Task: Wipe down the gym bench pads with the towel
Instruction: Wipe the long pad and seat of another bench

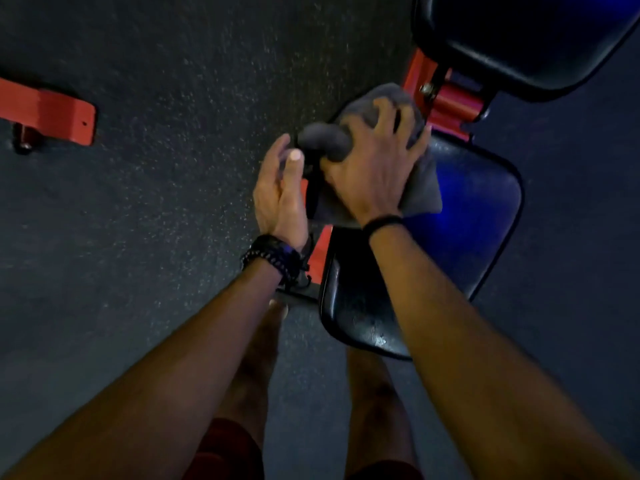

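One view only, head camera. Looks steeply down from above, over both forearms, close to hands. Wide angle, edges bent. Seat pad (pixel 450 237) sits centre-right, back pad (pixel 519 39) at top right corner, floor (pixel 156 202) fills left side. Legs at bottom edge.

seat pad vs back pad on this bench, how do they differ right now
The seat pad lies nearest the person and shows almost whole; the back pad lies beyond it, cut off by the frame's top edge. The right hand presses the grey towel on the seat pad's far end; the back pad carries nothing. Both are glossy dark upholstery, joined by the red frame.
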